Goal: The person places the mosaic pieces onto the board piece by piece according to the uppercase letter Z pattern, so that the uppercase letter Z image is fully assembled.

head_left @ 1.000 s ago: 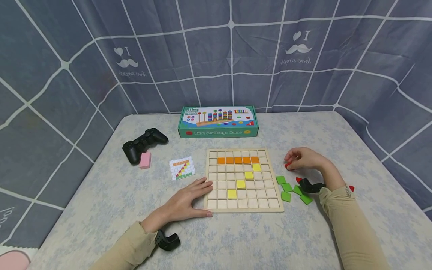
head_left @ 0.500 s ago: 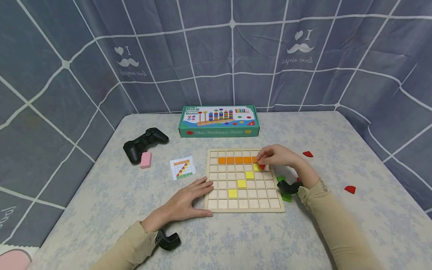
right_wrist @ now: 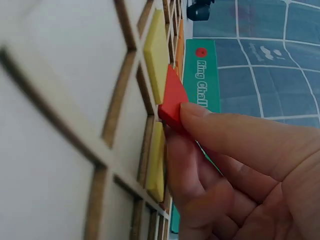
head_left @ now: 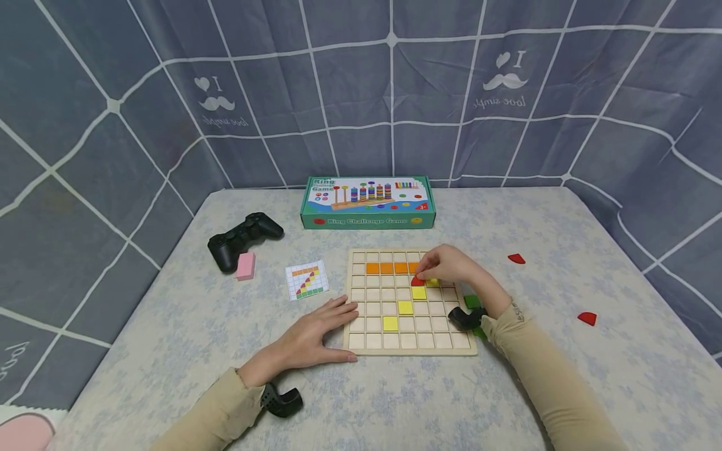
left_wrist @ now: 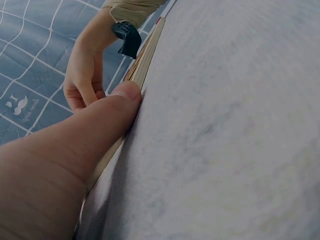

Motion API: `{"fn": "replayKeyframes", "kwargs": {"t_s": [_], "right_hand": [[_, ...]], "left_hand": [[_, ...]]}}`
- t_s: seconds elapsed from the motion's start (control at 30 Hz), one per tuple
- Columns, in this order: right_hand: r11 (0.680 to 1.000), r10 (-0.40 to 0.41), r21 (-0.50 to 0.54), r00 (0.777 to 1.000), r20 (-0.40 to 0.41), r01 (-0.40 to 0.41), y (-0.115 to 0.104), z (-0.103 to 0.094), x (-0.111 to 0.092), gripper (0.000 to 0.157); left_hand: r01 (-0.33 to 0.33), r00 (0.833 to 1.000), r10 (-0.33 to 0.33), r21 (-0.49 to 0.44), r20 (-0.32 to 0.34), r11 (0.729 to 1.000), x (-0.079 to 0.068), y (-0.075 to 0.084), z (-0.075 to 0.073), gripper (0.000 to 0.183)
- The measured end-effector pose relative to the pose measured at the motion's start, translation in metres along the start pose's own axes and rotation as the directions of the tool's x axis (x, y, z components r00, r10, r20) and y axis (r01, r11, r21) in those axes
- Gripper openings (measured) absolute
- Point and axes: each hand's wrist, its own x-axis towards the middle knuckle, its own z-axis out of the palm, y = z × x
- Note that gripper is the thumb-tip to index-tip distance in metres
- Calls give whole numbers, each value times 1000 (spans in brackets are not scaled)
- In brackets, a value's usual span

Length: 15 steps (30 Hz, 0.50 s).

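Observation:
Between thumb and fingers, my right hand (head_left: 448, 264) pinches a red quarter-circle tile (right_wrist: 173, 100), held over a cell between two yellow tiles in the right wrist view. The wooden grid board (head_left: 408, 352) carries a row of orange tiles (head_left: 386, 268) near its top. Yellow tiles (head_left: 405, 307) step diagonally down to the left below that row. My left hand (head_left: 307, 335) rests at the board's left side with fingers extended; its fingertips touch the frame. In the left wrist view the thumb (left_wrist: 112, 112) lies against the board's edge.
A printed pattern card (head_left: 306, 279) lies left of the board. Behind are a black game controller (head_left: 245, 241), a pink block (head_left: 245, 266) and a green game box (head_left: 368, 220). Loose red tiles (head_left: 587, 319) lie right; green tiles (head_left: 472, 301) are partly hidden under the right wrist.
My right hand took a red tile from the table on the right and carried it left over the board, to the cell below the orange row. The left hand has stayed put.

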Motion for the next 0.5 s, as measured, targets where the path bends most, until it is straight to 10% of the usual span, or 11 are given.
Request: {"fn": "replayKeyframes", "kwargs": {"t_s": [0.5], "right_hand": [[999,-2,41,993,-115,7,12,-26,-20,24]], "left_hand": [[-9,1000,9,4,0,1000,0,-1,0,80]]}}
